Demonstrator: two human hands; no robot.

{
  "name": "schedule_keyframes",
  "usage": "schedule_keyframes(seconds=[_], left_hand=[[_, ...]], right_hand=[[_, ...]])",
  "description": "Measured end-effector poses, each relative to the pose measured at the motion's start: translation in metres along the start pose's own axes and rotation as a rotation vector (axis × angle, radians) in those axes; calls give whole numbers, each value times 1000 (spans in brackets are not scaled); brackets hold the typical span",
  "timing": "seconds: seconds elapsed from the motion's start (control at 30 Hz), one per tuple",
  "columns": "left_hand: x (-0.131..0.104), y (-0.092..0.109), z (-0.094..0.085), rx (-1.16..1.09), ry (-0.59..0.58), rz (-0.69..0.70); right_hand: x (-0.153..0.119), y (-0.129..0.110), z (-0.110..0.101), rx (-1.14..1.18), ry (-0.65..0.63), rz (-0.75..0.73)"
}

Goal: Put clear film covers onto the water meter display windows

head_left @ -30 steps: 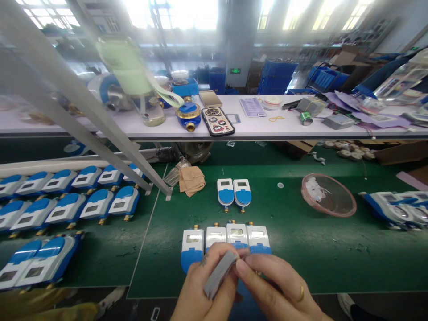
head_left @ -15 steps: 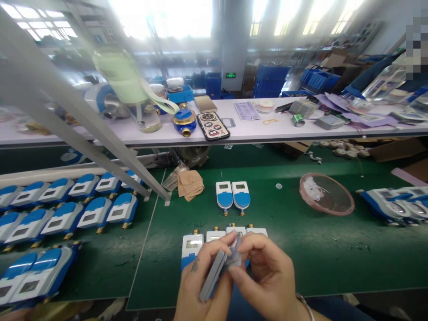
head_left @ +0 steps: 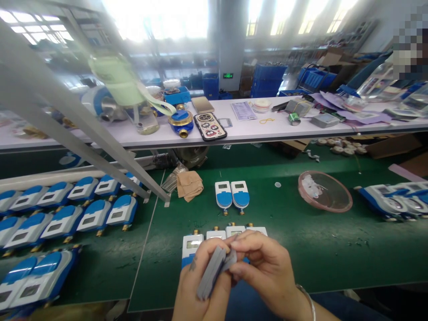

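We see left hand (head_left: 203, 278) closed round grey stack (head_left: 211, 273); right hand (head_left: 267, 269) pinching thin sheet (head_left: 230, 260) beside it.

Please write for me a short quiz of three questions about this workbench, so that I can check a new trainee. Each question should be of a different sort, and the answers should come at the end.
1. Multiple choice. Which of these lies on the white shelf?
A) the cloth
B) the patterned phone
C) the pink bowl

2. True or false. The left hand holds the grey stack.

3. Fill in. The bracelet is on the person's ____ wrist.

Key: 1. B; 2. true; 3. right
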State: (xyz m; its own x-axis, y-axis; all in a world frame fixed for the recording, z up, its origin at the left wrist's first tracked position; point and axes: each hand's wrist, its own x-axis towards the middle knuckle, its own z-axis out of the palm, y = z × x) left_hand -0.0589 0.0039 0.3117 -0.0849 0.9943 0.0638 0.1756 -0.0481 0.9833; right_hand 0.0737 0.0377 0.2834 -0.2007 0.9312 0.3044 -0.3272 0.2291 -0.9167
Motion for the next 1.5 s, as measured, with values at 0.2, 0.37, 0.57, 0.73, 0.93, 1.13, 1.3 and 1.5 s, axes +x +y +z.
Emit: schedule_keyframes(seconds=[0.2,0.37,0.57,0.73,0.93,1.13,1.3,1.5], left_hand=[[-1,-4,0,10,-9,-10],[2,-3,-1,39,-18,-10],[4,0,-1,58,14,46],[3,1,0,48,14,44],[3,0,-1,61,10,75],[3,1,1,58,8,63],[3,2,4,75,28,83],[5,5,4,117,18,116]], right_hand=[[3,-4,-2,5,-38,14],[4,-5,3,13,-2,64],[2,-6,10,30,71,162],[0,-4,10,75,84,168],[1,-6,12,89,92,162],[-2,-3,11,98,91,160],[-4,-3,9,105,101,164],[-2,-7,10,148,112,147]])
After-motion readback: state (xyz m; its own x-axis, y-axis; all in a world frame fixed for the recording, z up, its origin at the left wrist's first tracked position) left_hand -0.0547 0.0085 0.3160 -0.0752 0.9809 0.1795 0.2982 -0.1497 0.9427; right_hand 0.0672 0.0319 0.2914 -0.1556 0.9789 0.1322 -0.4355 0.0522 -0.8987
